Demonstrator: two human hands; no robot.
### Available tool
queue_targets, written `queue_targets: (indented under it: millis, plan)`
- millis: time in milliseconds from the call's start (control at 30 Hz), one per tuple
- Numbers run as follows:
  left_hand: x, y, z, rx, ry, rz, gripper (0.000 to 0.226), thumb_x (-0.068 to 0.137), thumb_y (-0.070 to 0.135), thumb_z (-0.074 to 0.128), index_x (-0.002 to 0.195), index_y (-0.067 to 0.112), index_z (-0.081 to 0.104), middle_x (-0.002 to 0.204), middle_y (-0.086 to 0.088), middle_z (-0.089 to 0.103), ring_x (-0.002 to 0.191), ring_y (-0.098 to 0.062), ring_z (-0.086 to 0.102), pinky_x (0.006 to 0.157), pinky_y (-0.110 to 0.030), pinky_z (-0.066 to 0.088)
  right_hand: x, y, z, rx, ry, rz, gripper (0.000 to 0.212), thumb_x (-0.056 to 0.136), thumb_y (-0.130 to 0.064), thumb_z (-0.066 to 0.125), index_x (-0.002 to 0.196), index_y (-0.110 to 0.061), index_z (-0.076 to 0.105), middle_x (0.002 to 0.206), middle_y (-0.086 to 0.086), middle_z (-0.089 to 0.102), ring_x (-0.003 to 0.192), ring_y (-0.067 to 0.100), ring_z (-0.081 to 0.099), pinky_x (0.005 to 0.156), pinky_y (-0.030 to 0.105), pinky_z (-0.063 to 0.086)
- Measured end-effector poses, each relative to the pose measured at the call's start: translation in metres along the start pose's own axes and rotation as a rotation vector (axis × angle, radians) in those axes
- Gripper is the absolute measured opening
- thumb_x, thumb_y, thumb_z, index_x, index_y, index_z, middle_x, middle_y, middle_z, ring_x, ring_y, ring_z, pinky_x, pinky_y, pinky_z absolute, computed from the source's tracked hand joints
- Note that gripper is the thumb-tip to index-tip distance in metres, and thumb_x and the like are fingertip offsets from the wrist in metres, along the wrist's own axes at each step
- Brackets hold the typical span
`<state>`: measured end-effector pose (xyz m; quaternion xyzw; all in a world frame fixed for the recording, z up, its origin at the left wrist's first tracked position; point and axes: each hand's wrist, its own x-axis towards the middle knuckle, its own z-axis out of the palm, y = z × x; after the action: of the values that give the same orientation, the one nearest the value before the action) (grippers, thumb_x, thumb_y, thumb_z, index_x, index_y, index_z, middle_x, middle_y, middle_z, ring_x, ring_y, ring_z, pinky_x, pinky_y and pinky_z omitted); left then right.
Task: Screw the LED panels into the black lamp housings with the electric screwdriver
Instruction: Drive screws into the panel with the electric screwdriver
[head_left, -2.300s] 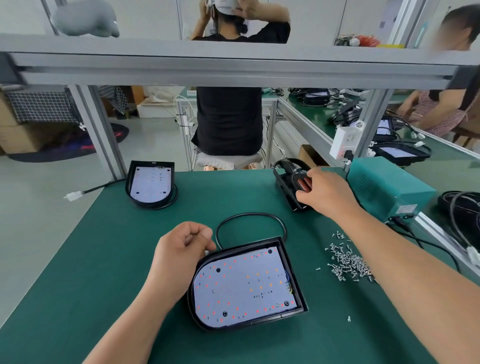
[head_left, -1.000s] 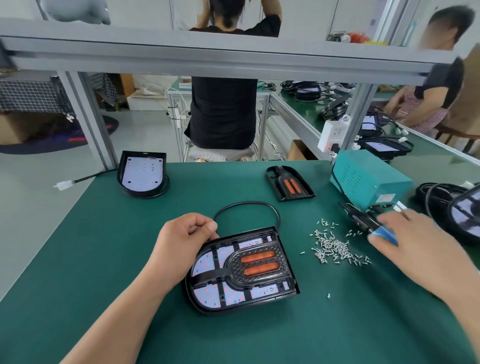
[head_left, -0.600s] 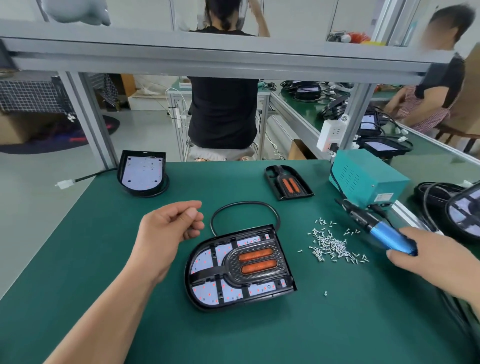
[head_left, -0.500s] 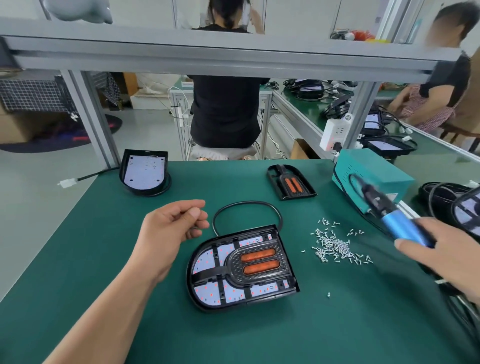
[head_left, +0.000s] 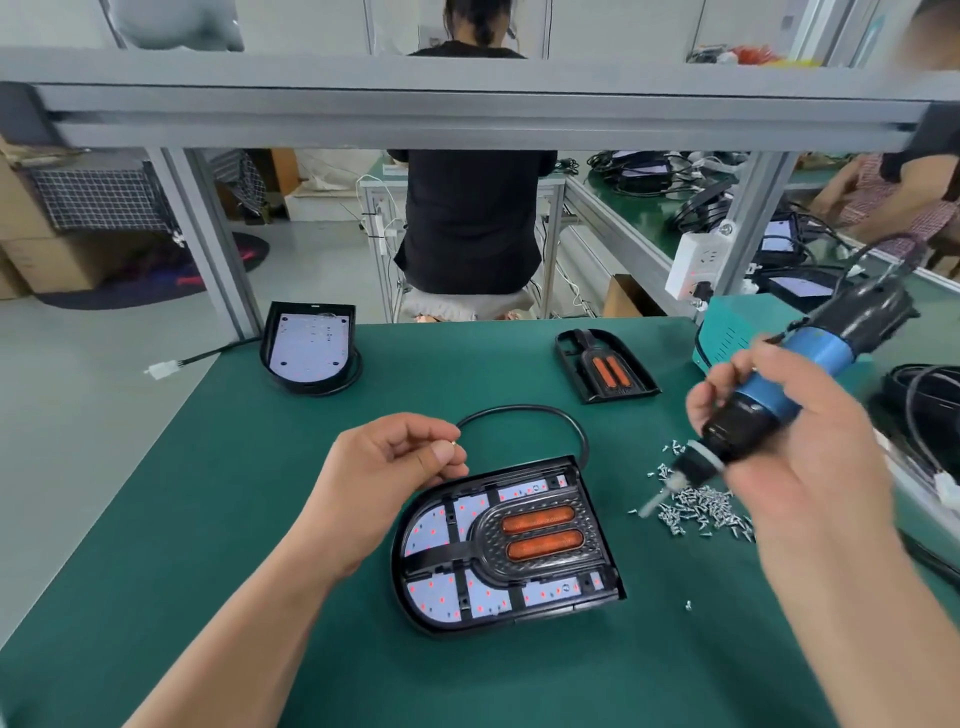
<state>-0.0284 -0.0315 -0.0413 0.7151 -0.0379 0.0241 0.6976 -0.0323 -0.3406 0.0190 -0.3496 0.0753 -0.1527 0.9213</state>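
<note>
Grips electric screwdriver (head_left: 769, 395), right hand (head_left: 795, 441), now swung from desk (head_left: 467, 686) edge over screw pile (head_left: 701, 512), 3 o'clock of lamp housing (head_left: 506, 545). Pinches tiny part (head_left: 453, 443), left hand (head_left: 384, 467) fingers (head_left: 441, 457). Open desk 6 o'clock.

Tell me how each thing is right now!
Left hand: pinches what looks like a tiny screw.
Right hand: grips the screwdriver.
Screwdriver: tilted, tip over the loose screws, not on a lamp.
Near lamp: flat on the mat, cover lying on its panel.
Far lamp: flat, panel bare.
Spare cover: lying alone.
Loose screws: scattered.
</note>
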Motion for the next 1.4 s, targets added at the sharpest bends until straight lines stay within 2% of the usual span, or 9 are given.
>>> queue_targets:
  millis: [67, 167, 433, 600, 767, 933, 1033, 1233, 1400]
  plan:
    - [-0.001, 0.0, 0.001, -0.025, -0.005, -0.009, 0.015, 0.096, -0.003, 0.07, 0.099, 0.01, 0.078, 0.091, -0.014, 0.08, 0.088, -0.029, 0.08, 0.076, -0.023, 0.061, 0.001, 0.016, 0.019, 0.102, 0.007, 0.001, 0.012, 0.096, -0.013, 0.071, 0.101, -0.017, 0.062, 0.079, -0.002, 0.063, 0.07, 0.015, 0.061, 0.079, 0.032, 0.052]
    - [-0.002, 0.001, 0.004, -0.05, -0.008, -0.005, 0.02, 0.097, -0.003, 0.069, 0.094, 0.014, 0.079, 0.091, -0.016, 0.08, 0.088, -0.029, 0.08, 0.078, -0.025, 0.061, 0.003, 0.036, 0.041, 0.196, 0.02, 0.01, 0.015, 0.094, -0.011, 0.074, 0.1, -0.014, 0.061, 0.079, 0.0, 0.063, 0.065, 0.015, 0.059, 0.072, 0.031, 0.051]
    - [-0.008, 0.004, 0.01, -0.037, -0.053, -0.043, 0.02, 0.097, 0.009, 0.074, 0.093, 0.028, 0.079, 0.098, -0.009, 0.082, 0.095, -0.023, 0.079, 0.09, -0.033, 0.061, 0.001, 0.071, 0.062, 0.254, -0.027, 0.003, 0.013, 0.097, -0.007, 0.069, 0.103, -0.013, 0.06, 0.079, 0.001, 0.059, 0.065, 0.014, 0.056, 0.066, 0.029, 0.051]
    - [-0.011, 0.008, 0.013, -0.039, -0.108, -0.002, 0.017, 0.096, 0.01, 0.076, 0.096, 0.026, 0.08, 0.099, -0.008, 0.082, 0.098, -0.021, 0.079, 0.089, -0.026, 0.059, 0.001, 0.072, 0.07, 0.282, -0.071, -0.079, 0.015, 0.099, -0.002, 0.059, 0.108, -0.014, 0.058, 0.077, 0.001, 0.053, 0.064, 0.014, 0.052, 0.066, 0.029, 0.048]
    - [-0.014, 0.01, 0.015, -0.058, -0.137, 0.003, 0.01, 0.087, 0.021, 0.078, 0.096, 0.026, 0.08, 0.098, -0.008, 0.082, 0.101, -0.022, 0.079, 0.09, -0.022, 0.058, -0.005, 0.078, 0.073, 0.278, -0.122, -0.071, 0.019, 0.099, 0.0, 0.052, 0.1, -0.017, 0.061, 0.073, -0.001, 0.05, 0.061, 0.013, 0.049, 0.063, 0.028, 0.045]
    - [-0.013, 0.009, 0.013, -0.155, -0.127, -0.009, 0.019, 0.079, 0.031, 0.084, 0.096, 0.024, 0.08, 0.102, -0.014, 0.081, 0.104, -0.028, 0.078, 0.097, -0.039, 0.06, -0.008, 0.077, 0.075, 0.289, -0.152, -0.079, 0.021, 0.101, 0.0, 0.048, 0.099, -0.018, 0.059, 0.072, -0.002, 0.05, 0.059, 0.012, 0.05, 0.061, 0.026, 0.047]
    - [-0.014, 0.01, 0.013, -0.198, -0.125, -0.014, 0.02, 0.078, 0.029, 0.085, 0.095, 0.022, 0.081, 0.103, -0.017, 0.081, 0.104, -0.03, 0.078, 0.1, -0.044, 0.059, -0.009, 0.076, 0.074, 0.307, -0.176, -0.094, 0.02, 0.099, -0.001, 0.05, 0.099, -0.018, 0.059, 0.072, -0.002, 0.051, 0.06, 0.012, 0.051, 0.062, 0.026, 0.047]
    - [-0.016, 0.013, 0.016, -0.238, -0.136, -0.021, 0.018, 0.076, 0.025, 0.086, 0.092, 0.02, 0.081, 0.103, -0.02, 0.08, 0.104, -0.03, 0.078, 0.092, -0.035, 0.061, -0.011, 0.079, 0.076, 0.307, -0.177, -0.095, 0.02, 0.101, -0.001, 0.048, 0.102, -0.019, 0.059, 0.072, -0.003, 0.052, 0.06, 0.011, 0.051, 0.063, 0.026, 0.048]
    - [-0.015, 0.012, 0.018, -0.241, -0.115, -0.023, 0.011, 0.079, 0.016, 0.084, 0.089, 0.02, 0.081, 0.103, -0.021, 0.08, 0.105, -0.032, 0.078, 0.1, -0.044, 0.06, -0.011, 0.081, 0.076, 0.31, -0.171, -0.094, 0.019, 0.101, -0.002, 0.05, 0.103, -0.018, 0.059, 0.072, -0.002, 0.052, 0.06, 0.012, 0.051, 0.064, 0.027, 0.048]
